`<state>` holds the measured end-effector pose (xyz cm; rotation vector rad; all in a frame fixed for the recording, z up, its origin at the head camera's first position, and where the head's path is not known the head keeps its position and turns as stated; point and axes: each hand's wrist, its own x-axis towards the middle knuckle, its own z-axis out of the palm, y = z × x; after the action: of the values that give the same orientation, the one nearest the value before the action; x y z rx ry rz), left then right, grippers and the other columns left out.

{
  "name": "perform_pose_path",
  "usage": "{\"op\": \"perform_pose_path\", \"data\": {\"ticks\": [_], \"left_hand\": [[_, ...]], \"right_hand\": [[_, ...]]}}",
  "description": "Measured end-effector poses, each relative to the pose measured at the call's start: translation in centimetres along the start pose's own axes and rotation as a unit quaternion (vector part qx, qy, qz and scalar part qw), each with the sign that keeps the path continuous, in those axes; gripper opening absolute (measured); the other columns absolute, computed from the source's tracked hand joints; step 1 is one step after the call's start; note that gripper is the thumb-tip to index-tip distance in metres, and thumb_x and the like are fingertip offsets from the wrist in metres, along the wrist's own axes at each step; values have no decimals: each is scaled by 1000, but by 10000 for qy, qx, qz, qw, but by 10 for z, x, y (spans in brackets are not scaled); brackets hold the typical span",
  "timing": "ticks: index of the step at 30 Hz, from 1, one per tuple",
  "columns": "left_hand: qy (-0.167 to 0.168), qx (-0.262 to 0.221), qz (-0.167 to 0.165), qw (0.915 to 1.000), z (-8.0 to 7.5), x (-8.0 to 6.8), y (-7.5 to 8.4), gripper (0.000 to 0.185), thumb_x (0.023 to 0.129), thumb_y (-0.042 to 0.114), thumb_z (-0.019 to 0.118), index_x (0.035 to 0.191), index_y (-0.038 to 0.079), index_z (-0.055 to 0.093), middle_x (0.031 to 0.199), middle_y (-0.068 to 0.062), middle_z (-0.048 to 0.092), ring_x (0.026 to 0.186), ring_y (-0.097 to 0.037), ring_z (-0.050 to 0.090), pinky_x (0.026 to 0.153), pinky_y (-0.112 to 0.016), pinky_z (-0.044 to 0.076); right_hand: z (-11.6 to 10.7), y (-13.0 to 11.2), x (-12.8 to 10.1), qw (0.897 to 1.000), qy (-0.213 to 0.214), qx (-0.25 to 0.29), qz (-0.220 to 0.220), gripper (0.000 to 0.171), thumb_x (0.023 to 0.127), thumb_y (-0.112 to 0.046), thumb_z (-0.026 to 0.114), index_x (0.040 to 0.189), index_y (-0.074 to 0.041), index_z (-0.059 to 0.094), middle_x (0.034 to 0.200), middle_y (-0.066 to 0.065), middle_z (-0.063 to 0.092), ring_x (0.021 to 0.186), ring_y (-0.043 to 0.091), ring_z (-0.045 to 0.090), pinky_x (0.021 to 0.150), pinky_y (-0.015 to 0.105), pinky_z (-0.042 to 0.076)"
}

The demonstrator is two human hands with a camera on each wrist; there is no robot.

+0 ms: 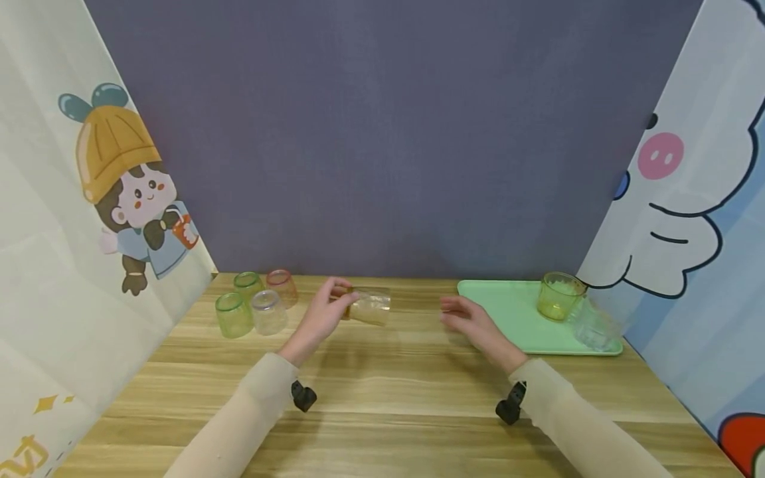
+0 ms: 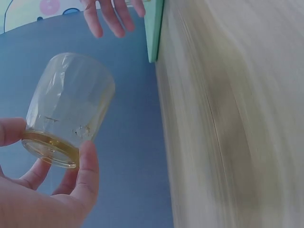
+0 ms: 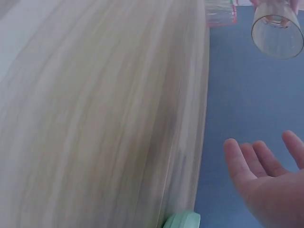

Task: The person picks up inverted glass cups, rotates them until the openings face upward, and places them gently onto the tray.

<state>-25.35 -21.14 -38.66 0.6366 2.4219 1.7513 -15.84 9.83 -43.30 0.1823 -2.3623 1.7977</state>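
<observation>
Left hand (image 1: 323, 317): gripping a yellowish cup (image 1: 370, 307) by its base between thumb and fingers, cup on its side above the table (image 1: 382, 411), mouth toward the right.
Right hand (image 1: 472, 323): holding nothing, fingers straight and spread, palm toward the cup, near it but apart.
Far left of table: four cups upside down, two green (image 1: 233, 315), one clear (image 1: 268, 311), one pink (image 1: 281, 287).
Right: green tray (image 1: 514, 312) carrying an upright yellow-green cup (image 1: 558, 296) and a clear glass (image 1: 595, 328).
</observation>
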Motion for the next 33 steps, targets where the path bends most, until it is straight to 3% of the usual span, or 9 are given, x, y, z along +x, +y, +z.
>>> {"op": "perform_pose_path", "data": {"ticks": [6, 18, 27, 33], "left_hand": [[8, -157, -73, 9998, 4, -5, 3, 38, 102, 26, 62, 132, 5, 54, 121, -18, 56, 90, -24, 62, 84, -40, 57], [8, -567, -97, 9983, 15, -10, 7, 39, 101, 23, 63, 132, 1, 53, 119, -20, 58, 86, -23, 63, 81, -40, 59], [-153, -636, -146, 9978, 21, -12, 8, 36, 102, 26, 62, 130, 6, 54, 120, -16, 57, 92, -24, 62, 82, -38, 58], [-257, -729, -119, 9969, 26, -13, 6, 34, 103, 25, 61, 129, 5, 55, 120, -18, 56, 94, -25, 62, 81, -39, 59]], "right_hand": [[4, -4, 0, 9995, -26, 325, 13, 54, 101, -15, 63, 146, 6, 44, 141, 29, 50, 128, 44, 52, 101, 47, 51], [12, -17, -1, 9975, -102, 700, -75, 57, 99, -16, 65, 148, 3, 43, 143, 27, 50, 123, 29, 57, 100, 43, 52], [22, -27, -2, 9959, -206, 880, -27, 60, 99, -20, 66, 151, -2, 41, 146, 24, 47, 131, 39, 50, 102, 46, 50], [27, -26, -3, 9956, -347, 873, 18, 61, 100, -23, 65, 152, -4, 40, 148, 22, 46, 132, 37, 50, 102, 45, 50]]}}
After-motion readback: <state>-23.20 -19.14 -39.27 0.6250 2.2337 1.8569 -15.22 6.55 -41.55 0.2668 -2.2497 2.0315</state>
